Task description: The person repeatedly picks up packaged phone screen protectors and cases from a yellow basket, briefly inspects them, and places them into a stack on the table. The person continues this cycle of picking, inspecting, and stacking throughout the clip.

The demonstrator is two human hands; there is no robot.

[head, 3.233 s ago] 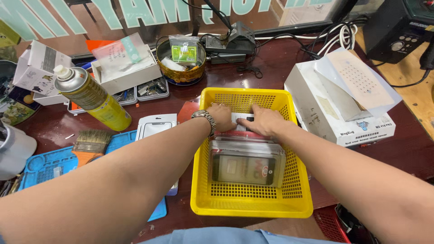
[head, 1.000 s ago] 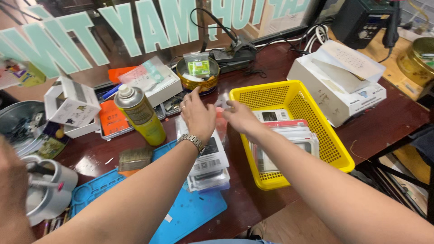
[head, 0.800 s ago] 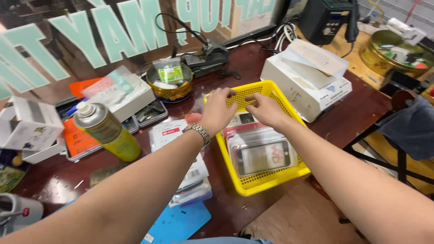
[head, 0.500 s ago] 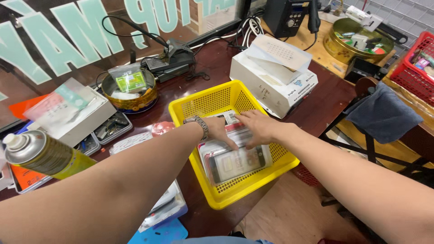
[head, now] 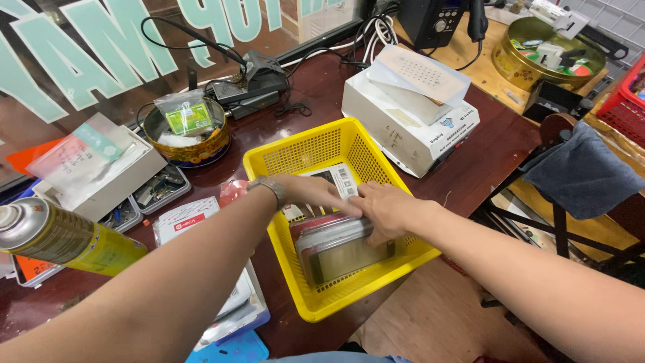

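Both the left hand [head: 312,193] and right hand [head: 383,210] press flat, fingers together, on the packets [head: 336,249] in the yellow basket [head: 316,144], whose near corner overhangs the table [head: 470,154] and might tip off.

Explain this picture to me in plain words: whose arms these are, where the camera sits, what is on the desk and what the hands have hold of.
There is no machine here. The camera sits on a person's head and looks down, so both bare arms are that person's own. The left hand, with a wristwatch, and the right hand reach into a yellow plastic basket on a dark wooden desk. Both rest on a stack of flat clear packets in the basket; whether they grip it, I cannot tell. To the left lie a yellow spray can and a round tin with a small bag on top. Behind the basket stands a white box.
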